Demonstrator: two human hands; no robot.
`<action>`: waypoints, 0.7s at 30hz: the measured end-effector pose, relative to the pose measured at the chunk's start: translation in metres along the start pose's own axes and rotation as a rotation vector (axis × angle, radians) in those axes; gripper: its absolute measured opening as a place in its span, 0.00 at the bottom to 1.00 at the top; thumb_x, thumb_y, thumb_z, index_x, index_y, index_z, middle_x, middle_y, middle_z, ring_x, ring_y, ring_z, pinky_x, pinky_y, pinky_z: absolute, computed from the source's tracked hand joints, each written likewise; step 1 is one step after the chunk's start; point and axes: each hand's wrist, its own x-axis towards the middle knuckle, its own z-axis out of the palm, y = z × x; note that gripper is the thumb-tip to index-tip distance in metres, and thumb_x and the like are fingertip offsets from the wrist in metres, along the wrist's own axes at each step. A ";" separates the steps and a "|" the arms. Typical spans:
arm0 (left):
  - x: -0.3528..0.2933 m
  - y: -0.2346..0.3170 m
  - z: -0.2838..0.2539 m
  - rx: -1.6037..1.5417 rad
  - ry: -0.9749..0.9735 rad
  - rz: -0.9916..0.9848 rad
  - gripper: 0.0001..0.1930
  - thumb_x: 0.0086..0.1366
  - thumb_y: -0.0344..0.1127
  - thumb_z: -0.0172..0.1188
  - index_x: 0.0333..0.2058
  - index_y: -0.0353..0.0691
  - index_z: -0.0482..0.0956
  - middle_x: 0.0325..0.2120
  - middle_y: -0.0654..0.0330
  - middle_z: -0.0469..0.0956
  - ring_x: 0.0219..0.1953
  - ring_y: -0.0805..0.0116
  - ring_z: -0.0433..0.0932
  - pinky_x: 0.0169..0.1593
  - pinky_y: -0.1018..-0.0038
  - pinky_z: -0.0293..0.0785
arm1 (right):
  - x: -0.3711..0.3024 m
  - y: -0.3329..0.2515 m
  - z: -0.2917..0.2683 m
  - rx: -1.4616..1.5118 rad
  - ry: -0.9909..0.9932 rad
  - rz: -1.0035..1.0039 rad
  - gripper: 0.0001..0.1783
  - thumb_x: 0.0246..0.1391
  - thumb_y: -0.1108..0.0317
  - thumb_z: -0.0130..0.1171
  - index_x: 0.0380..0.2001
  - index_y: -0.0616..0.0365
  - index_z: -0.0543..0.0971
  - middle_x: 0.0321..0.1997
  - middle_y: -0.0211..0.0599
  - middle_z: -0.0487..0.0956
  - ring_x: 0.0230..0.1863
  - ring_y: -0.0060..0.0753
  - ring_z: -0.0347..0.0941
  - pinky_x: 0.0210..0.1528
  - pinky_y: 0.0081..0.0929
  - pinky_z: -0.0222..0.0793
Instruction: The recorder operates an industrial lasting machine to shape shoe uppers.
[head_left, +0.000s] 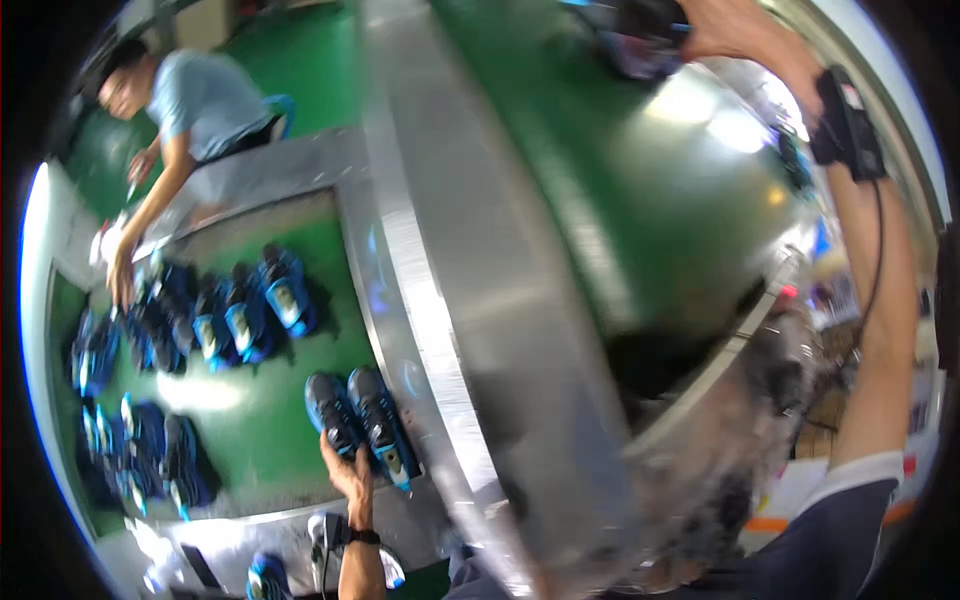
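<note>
A pair of dark sneakers with bright blue soles lies side by side near the right rim of a green-bottomed tray. My left hand (347, 472) is closed on the near end of the left sneaker (333, 408); the right sneaker (378, 412) rests beside it. Far up at the right, my right hand (728, 30) grips a dark shoe (640, 38) over a green conveyor belt (570, 130). That shoe is blurred and partly cut off by the picture's edge. Both my wrists wear black bands, and a cable runs down from the right one.
More blue-soled sneakers (285, 290) stand in rows on the green surface. Across it, a seated person in a light blue shirt (215, 105) reaches toward the far shoes. A metal rail (430, 250) divides the tray from the belt. Crumpled clear plastic (700, 430) hangs beside the belt's near end.
</note>
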 end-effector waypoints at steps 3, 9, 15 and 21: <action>0.007 -0.019 0.010 -0.642 -0.105 -0.295 0.33 0.56 0.25 0.61 0.62 0.36 0.64 0.50 0.47 0.75 0.43 0.60 0.79 0.47 0.67 0.77 | -0.039 0.000 0.003 0.041 -0.007 0.181 0.26 0.29 0.64 0.68 0.37 0.60 0.77 0.39 0.45 0.78 0.45 0.51 0.73 0.47 0.42 0.69; -0.001 0.034 -0.025 0.222 -0.239 -0.086 0.42 0.59 0.42 0.65 0.66 0.32 0.53 0.62 0.38 0.61 0.62 0.46 0.64 0.63 0.56 0.63 | -0.158 -0.006 -0.025 0.019 0.187 0.501 0.23 0.29 0.56 0.66 0.29 0.61 0.78 0.30 0.45 0.79 0.38 0.50 0.74 0.43 0.42 0.72; -0.142 0.231 -0.036 -0.247 -0.728 0.141 0.16 0.63 0.26 0.63 0.49 0.28 0.77 0.44 0.51 0.79 0.46 0.63 0.77 0.53 0.72 0.73 | -0.363 -0.040 -0.143 0.457 0.353 0.992 0.30 0.30 0.47 0.70 0.27 0.67 0.82 0.20 0.48 0.80 0.24 0.45 0.79 0.33 0.35 0.75; -0.309 0.385 -0.001 -0.666 -1.566 0.252 0.31 0.60 0.42 0.64 0.55 0.29 0.65 0.50 0.49 0.71 0.51 0.59 0.73 0.54 0.64 0.70 | -0.552 -0.192 -0.233 1.133 0.487 1.328 0.32 0.31 0.62 0.79 0.41 0.67 0.79 0.31 0.33 0.82 0.31 0.25 0.75 0.34 0.27 0.70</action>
